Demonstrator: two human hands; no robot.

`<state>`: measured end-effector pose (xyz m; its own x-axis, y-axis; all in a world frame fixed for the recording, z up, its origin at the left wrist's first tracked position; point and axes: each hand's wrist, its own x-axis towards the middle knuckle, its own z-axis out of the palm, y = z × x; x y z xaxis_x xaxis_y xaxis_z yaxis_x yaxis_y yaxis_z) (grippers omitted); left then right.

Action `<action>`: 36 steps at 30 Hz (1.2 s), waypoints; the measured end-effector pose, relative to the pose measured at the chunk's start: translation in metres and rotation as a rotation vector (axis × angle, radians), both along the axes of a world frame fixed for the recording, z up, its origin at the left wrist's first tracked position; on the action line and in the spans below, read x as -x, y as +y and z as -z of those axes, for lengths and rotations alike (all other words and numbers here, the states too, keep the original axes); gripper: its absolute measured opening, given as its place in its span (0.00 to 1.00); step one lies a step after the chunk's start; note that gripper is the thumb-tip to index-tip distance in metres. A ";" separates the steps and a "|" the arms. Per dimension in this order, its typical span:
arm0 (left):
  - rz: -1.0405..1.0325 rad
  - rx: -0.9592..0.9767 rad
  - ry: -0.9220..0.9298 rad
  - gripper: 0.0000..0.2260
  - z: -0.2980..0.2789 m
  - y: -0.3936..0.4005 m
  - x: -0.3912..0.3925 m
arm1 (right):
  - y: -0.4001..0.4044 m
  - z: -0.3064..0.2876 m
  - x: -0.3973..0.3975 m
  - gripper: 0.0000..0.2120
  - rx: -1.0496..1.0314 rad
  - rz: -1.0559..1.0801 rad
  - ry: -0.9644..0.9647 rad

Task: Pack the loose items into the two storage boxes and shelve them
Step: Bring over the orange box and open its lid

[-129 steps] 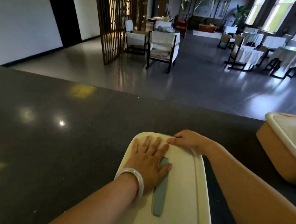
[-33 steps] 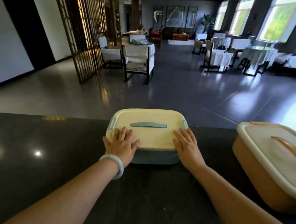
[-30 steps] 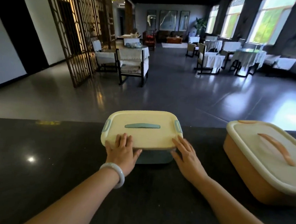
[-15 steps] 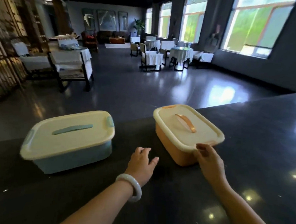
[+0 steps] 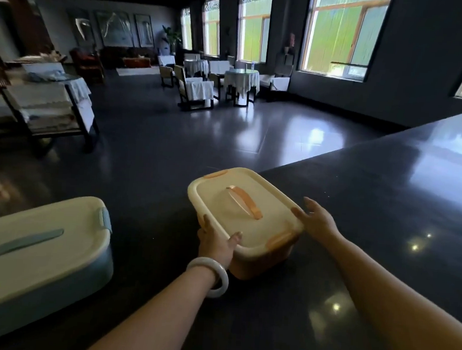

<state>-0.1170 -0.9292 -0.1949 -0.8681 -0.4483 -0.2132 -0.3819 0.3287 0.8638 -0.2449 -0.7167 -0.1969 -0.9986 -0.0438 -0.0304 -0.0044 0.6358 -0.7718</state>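
while both forearms reach forward over the dark counter (image 5: pixel 282 328), left hand (image 5: pixel 215 243) cupped round the near-left corner of the orange box (image 5: pixel 262 261), thumb up on the cream lid (image 5: pixel 245 214), fingers tucked against the side under the rim. so gripping that corner, wrist wearing a pale bangle (image 5: pixel 209 277). right hand (image 5: pixel 315 221) spread fairly wide, palm turned in toward the box's right edge, fingertips touching or just off the lid rim near the right clip, can't tell if really clamped on yet. orange box sitting on the counter right between the two hands, a bit skewed, lid closed, orange handle (image 5: pixel 245 202) lying flat across the top, orange clips at the far-left and near-right corners.

off to the left, well apart from the hands, second box, blue one (image 5: pixel 34 278), also lidded with a cream top and a blue handle, partly cut off by the frame edge. resting on the same counter.

no labels, logos or writing readable on either box.

further back, shiny dark floor, chairs and small tables (image 5: pixel 242 78) with white cloths, framed pictures on the far wall, tall windows (image 5: pixel 341 32) showing green outside on the right.
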 end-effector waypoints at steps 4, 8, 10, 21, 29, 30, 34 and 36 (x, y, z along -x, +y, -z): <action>0.010 -0.057 0.044 0.45 0.009 -0.009 0.006 | -0.018 0.013 0.013 0.22 0.005 0.020 0.005; -0.006 -0.101 0.070 0.38 0.007 -0.020 -0.006 | -0.021 0.018 -0.006 0.14 0.146 0.078 0.021; 0.008 -0.161 0.062 0.34 0.001 -0.027 -0.022 | -0.019 0.016 -0.023 0.12 0.168 0.064 -0.012; -0.109 -0.337 0.058 0.28 -0.003 -0.049 -0.167 | -0.037 0.001 -0.177 0.09 0.251 -0.060 -0.125; -0.327 -0.385 0.027 0.27 0.002 -0.077 -0.308 | -0.074 0.016 -0.308 0.04 0.359 -0.120 -0.117; -0.355 -0.351 0.018 0.26 0.002 -0.084 -0.326 | -0.082 0.017 -0.324 0.04 0.364 -0.135 -0.139; -0.495 -0.232 0.012 0.23 -0.003 -0.119 -0.408 | -0.129 0.019 -0.391 0.06 0.384 -0.210 -0.212; -0.549 -0.195 0.013 0.22 -0.007 -0.138 -0.453 | -0.158 0.019 -0.429 0.07 0.381 -0.261 -0.230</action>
